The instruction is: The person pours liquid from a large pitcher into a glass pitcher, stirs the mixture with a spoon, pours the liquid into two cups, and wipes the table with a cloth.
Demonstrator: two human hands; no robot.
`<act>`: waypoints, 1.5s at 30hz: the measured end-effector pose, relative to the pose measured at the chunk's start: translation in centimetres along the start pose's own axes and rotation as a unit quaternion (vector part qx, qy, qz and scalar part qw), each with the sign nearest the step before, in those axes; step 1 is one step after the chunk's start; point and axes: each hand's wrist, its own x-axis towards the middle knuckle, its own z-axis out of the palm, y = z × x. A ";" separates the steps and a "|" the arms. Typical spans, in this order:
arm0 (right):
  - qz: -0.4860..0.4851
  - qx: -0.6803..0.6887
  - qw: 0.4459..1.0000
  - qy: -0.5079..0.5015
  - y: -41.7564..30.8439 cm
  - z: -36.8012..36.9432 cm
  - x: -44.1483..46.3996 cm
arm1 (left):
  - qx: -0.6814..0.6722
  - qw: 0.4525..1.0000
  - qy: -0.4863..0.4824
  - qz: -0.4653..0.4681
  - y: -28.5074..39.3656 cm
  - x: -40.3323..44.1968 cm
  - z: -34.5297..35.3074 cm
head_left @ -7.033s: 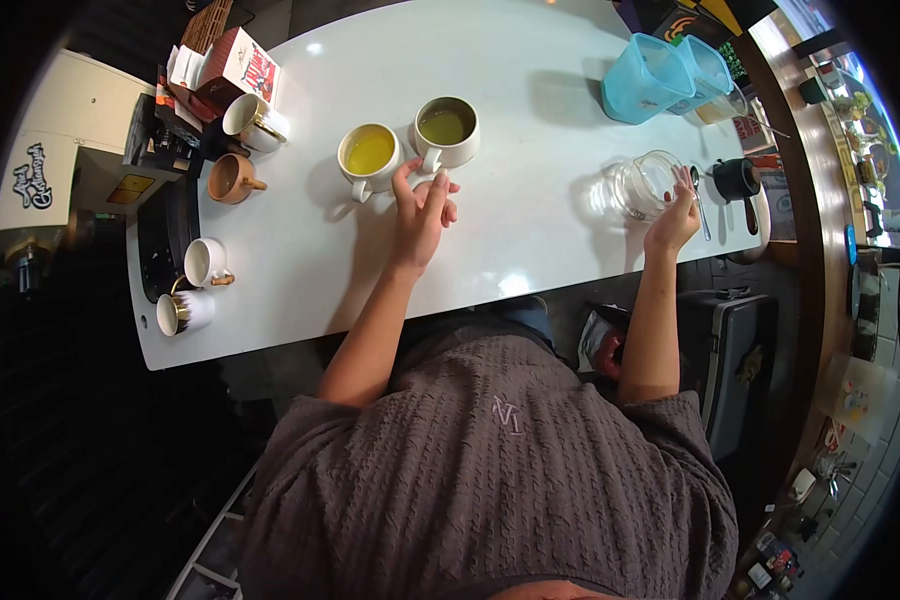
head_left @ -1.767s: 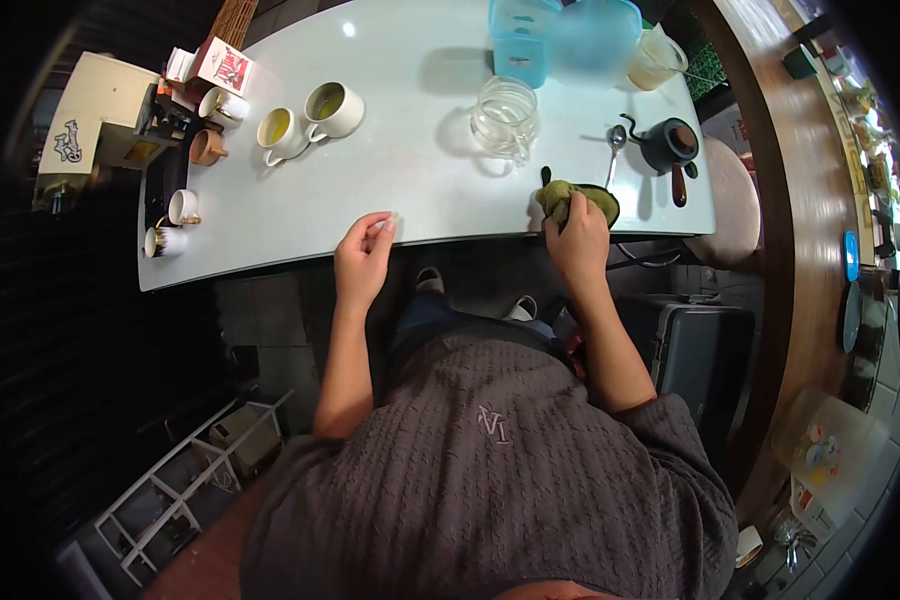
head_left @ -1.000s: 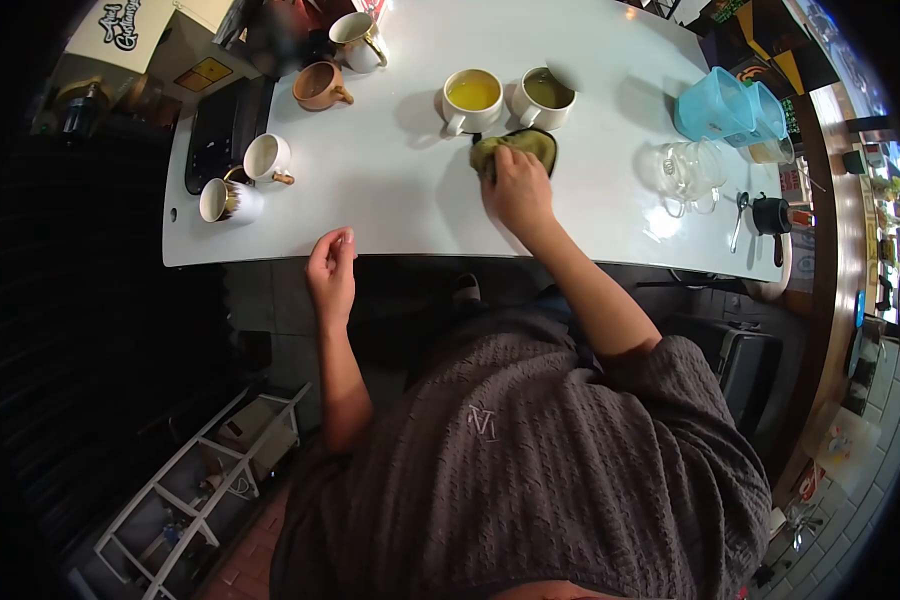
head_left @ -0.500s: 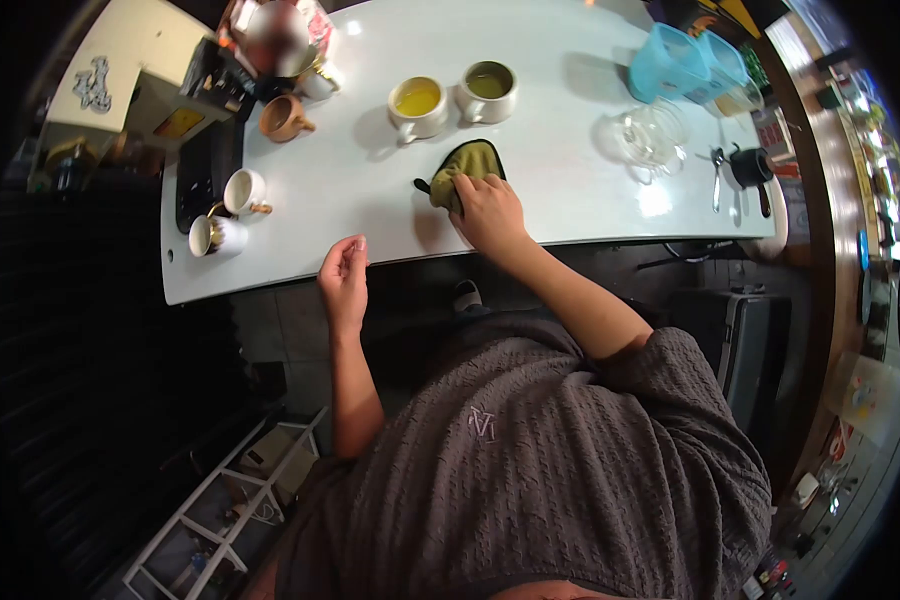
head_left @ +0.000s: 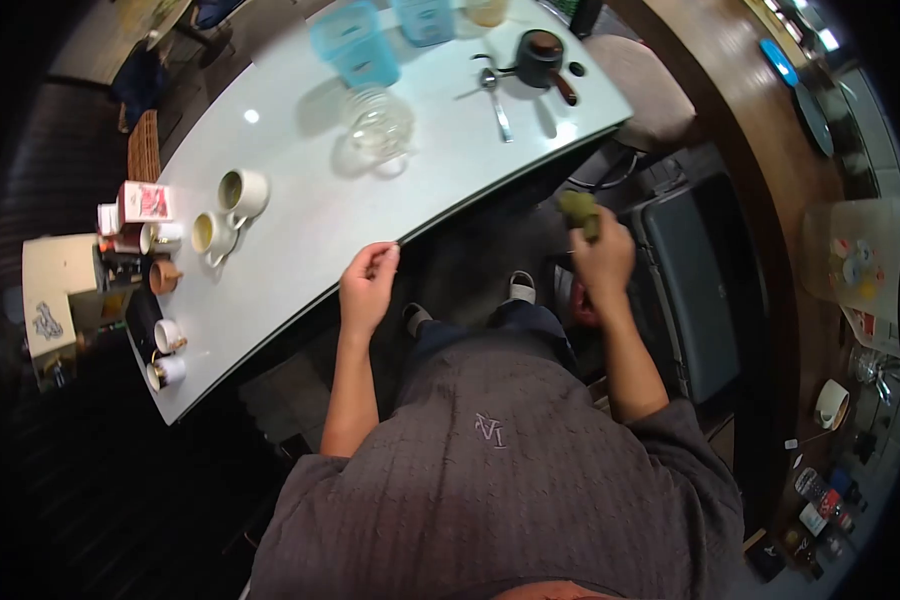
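My right hand (head_left: 605, 258) grips a green cloth (head_left: 578, 208), which hangs past the table's front edge, over the floor beside a grey bin-like box. Loosely curled, my left hand (head_left: 367, 290) is by the table edge, and I see nothing in its fingers. Two cream mugs, one nearer (head_left: 213, 235) and one farther (head_left: 244, 192), stand side by side on the white table (head_left: 290, 215), to the upper left of that hand. A clear glass vessel (head_left: 378, 128) sits farther along the tabletop.
Blue plastic containers (head_left: 360, 48) stand at the far side. A spoon (head_left: 497, 105) lies near a dark pot with a brown handle (head_left: 540, 60). White cups (head_left: 169, 337) and a brown mug (head_left: 164, 276) line the left end. The grey box (head_left: 690, 290) stands at my right.
My view has turned right. My right hand has carried the green cloth off the tabletop, past the table's edge to the right. The left hand stays curled near the edge.
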 end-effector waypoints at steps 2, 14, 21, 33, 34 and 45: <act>0.116 -0.036 0.990 0.075 6.4 -3.5 0.5 | 0.023 0.998 -0.058 0.012 1.7 0.5 4.0; 0.163 -0.091 0.981 0.060 19.5 -7.2 -0.1 | 0.038 0.995 -0.088 0.004 4.8 0.8 10.0; 0.137 0.067 0.986 -0.070 10.3 -1.2 2.2 | -0.016 1.000 -0.019 -0.004 3.1 0.3 3.6; 0.185 0.041 0.979 -0.069 -0.4 2.8 -6.1 | -0.075 0.992 -0.093 -0.031 -2.4 -0.9 -6.8; 0.207 0.032 0.974 -0.082 -1.1 2.6 -7.5 | -0.082 0.990 -0.111 -0.028 -2.6 -0.7 -6.8; 0.271 -0.145 0.950 0.052 9.1 -6.6 -8.5 | -0.045 0.987 -0.152 0.022 0.5 2.6 -4.4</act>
